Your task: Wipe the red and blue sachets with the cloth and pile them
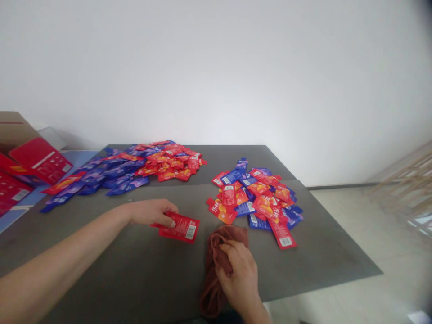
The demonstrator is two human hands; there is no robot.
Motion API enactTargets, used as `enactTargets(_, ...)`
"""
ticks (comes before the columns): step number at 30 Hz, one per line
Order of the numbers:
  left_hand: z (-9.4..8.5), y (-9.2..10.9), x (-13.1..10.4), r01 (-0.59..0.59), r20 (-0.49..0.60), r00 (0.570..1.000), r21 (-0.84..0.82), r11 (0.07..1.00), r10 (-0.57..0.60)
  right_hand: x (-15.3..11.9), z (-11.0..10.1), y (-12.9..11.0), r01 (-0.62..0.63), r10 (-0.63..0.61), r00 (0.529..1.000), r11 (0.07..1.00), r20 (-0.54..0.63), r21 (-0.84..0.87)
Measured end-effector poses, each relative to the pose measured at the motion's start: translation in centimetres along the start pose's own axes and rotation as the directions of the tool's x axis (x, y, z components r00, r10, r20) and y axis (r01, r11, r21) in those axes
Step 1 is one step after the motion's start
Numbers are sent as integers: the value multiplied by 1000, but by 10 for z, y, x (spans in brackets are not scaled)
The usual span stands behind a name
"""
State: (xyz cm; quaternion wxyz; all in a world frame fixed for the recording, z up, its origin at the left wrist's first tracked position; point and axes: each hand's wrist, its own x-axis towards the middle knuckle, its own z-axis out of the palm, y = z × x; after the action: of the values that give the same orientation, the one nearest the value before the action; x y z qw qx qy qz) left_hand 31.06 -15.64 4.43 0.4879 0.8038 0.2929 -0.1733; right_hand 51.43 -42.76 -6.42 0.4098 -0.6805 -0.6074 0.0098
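My left hand (155, 212) pinches a red pouch (184, 228) by one end, its barcode side facing up, above the grey table. My right hand (239, 270) is closed around a bunched brown cloth (213, 283) near the table's front edge. Beyond the cloth lies a loose heap of red pouches (259, 189) and blue pouches (243, 208). Farther back on the left spreads a larger pile, with red pouches (175, 162) on its right side and blue pouches (116, 173) on its left.
Red printed cartons (40, 159) stand at the far left on a blue surface (79, 158). The grey table (135, 265) backs onto a white wall (216, 72). A wooden rack (413, 184) stands on the floor at the right, past the table's edge.
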Motion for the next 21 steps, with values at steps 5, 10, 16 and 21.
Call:
enactTargets(5, 47, -10, 2, -99, -57, 995, -318, 943, 85, 12, 8, -29, 36, -30, 992, 998, -125, 47)
enactTargets(10, 88, -25, 21, -138, -206, 978, -483, 865, 41, 40, 43, -67, 77, -73, 997, 991, 38, -113)
enactTargets(16, 104, -26, 13, -151, -318, 948, -529, 835, -31, 56, 54, -58, 10, 69, 971, 945, 228, -328)
enactTargets(21, 105, -28, -10, -109, -265, 963, -532, 840, -43, 52, 51, -53, -15, 89, 971, 947, 220, -319)
